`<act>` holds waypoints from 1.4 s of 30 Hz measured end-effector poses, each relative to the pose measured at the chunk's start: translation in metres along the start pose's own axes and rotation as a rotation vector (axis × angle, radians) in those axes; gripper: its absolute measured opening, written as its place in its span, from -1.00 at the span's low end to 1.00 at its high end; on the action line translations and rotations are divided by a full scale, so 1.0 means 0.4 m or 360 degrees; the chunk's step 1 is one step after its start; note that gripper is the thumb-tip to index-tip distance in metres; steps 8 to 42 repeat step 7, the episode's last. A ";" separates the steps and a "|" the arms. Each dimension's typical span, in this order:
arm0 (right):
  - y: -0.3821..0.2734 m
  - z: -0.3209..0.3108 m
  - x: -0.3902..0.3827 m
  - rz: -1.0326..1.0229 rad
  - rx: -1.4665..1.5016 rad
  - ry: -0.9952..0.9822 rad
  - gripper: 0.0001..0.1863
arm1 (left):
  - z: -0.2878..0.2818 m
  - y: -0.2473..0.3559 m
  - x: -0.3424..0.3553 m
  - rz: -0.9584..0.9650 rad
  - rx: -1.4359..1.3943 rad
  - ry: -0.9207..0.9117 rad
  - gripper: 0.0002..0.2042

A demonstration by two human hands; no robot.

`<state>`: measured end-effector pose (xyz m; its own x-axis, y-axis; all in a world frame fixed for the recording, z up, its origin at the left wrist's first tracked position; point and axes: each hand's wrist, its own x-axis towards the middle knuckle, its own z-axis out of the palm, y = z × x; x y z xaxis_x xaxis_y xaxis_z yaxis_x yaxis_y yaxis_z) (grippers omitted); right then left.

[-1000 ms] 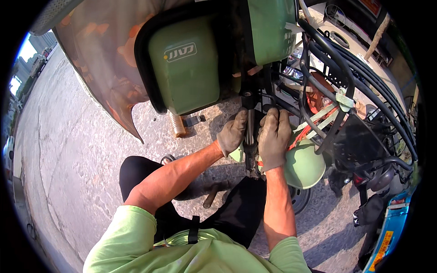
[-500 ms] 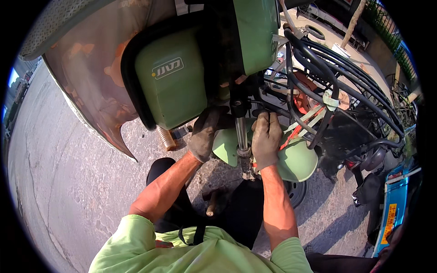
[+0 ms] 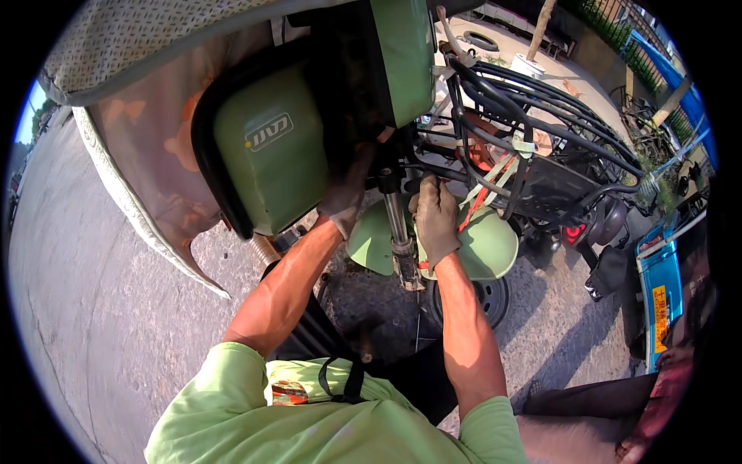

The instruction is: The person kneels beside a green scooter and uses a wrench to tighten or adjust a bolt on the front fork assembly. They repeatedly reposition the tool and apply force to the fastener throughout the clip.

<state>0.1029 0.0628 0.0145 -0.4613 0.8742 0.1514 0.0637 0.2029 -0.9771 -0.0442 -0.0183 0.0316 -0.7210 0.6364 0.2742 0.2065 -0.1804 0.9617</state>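
A shiny fork tube stands between my two gloved hands, below the dark steering column of a green scooter. My left hand reaches up left of the tube, behind the green front panel; deep shade hides its fingers. Just right of the tube, my right hand has curled fingers near the fork's top. What they hold, if anything, is hidden. The light green mudguard lies behind and beside that hand. A wheel shows under the mudguard.
A patterned cover hangs over the scooter's left side. Black tubular racks crowd the right, with a blue vehicle panel nearer. A person's dark red sleeve shows at lower right. A wooden handle lies between my legs.
My left hand has moved up into the shade beside the steering column. The right hand's fingers are more curled. The whole view has shifted, and a person has come in at lower right.
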 end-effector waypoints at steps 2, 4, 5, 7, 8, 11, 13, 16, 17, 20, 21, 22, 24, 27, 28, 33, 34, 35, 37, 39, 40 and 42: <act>-0.003 0.010 -0.001 0.0017 0.0012 0.0004 -0.57 | 0.018 -0.005 0.018 0.0031 -0.0211 -0.0084 -0.59; -0.008 0.008 0.001 -0.0004 0.0006 0.0005 -0.54 | 0.068 0.008 0.007 -0.0143 -0.0813 -0.0143 -0.58; -0.005 0.009 0.006 -0.0031 0.0008 -0.0006 -0.52 | 0.099 0.021 -0.009 -0.0334 -0.1295 -0.0156 -0.57; -0.006 -0.005 0.008 -0.0003 -0.0090 0.0015 -0.51 | 0.125 0.019 -0.028 -0.0576 -0.1845 -0.0237 -0.55; -0.006 -0.005 0.008 -0.0003 -0.0090 0.0015 -0.51 | 0.125 0.019 -0.028 -0.0576 -0.1845 -0.0237 -0.55; -0.006 -0.005 0.008 -0.0003 -0.0090 0.0015 -0.51 | 0.125 0.019 -0.028 -0.0576 -0.1845 -0.0237 -0.55; -0.006 -0.005 0.008 -0.0003 -0.0090 0.0015 -0.51 | 0.125 0.019 -0.028 -0.0576 -0.1845 -0.0237 -0.55; -0.006 -0.005 0.008 -0.0003 -0.0090 0.0015 -0.51 | 0.125 0.019 -0.028 -0.0576 -0.1845 -0.0237 -0.55; -0.006 -0.005 0.008 -0.0003 -0.0090 0.0015 -0.51 | 0.125 0.019 -0.028 -0.0576 -0.1845 -0.0237 -0.55; -0.006 -0.005 0.008 -0.0003 -0.0090 0.0015 -0.51 | 0.125 0.019 -0.028 -0.0576 -0.1845 -0.0237 -0.55; -0.006 -0.005 0.008 -0.0003 -0.0090 0.0015 -0.51 | 0.125 0.019 -0.028 -0.0576 -0.1845 -0.0237 -0.55; -0.006 -0.005 0.008 -0.0003 -0.0090 0.0015 -0.51 | 0.125 0.019 -0.028 -0.0576 -0.1845 -0.0237 -0.55; -0.006 -0.005 0.008 -0.0003 -0.0090 0.0015 -0.51 | 0.125 0.019 -0.028 -0.0576 -0.1845 -0.0237 -0.55; -0.006 -0.005 0.008 -0.0003 -0.0090 0.0015 -0.51 | 0.125 0.019 -0.028 -0.0576 -0.1845 -0.0237 -0.55; -0.006 -0.005 0.008 -0.0003 -0.0090 0.0015 -0.51 | 0.125 0.019 -0.028 -0.0576 -0.1845 -0.0237 -0.55; -0.006 -0.005 0.008 -0.0003 -0.0090 0.0015 -0.51 | 0.125 0.019 -0.028 -0.0576 -0.1845 -0.0237 -0.55; -0.006 -0.005 0.008 -0.0003 -0.0090 0.0015 -0.51 | 0.125 0.019 -0.028 -0.0576 -0.1845 -0.0237 -0.55; -0.006 -0.005 0.008 -0.0003 -0.0090 0.0015 -0.51 | 0.125 0.019 -0.028 -0.0576 -0.1845 -0.0237 -0.55; -0.006 -0.005 0.008 -0.0003 -0.0090 0.0015 -0.51 | 0.125 0.019 -0.028 -0.0576 -0.1845 -0.0237 -0.55; -0.006 -0.005 0.008 -0.0003 -0.0090 0.0015 -0.51 | 0.125 0.019 -0.028 -0.0576 -0.1845 -0.0237 -0.55; -0.006 -0.005 0.008 -0.0003 -0.0090 0.0015 -0.51 | 0.125 0.019 -0.028 -0.0576 -0.1845 -0.0237 -0.55; -0.006 -0.005 0.008 -0.0003 -0.0090 0.0015 -0.51 | 0.125 0.019 -0.028 -0.0576 -0.1845 -0.0237 -0.55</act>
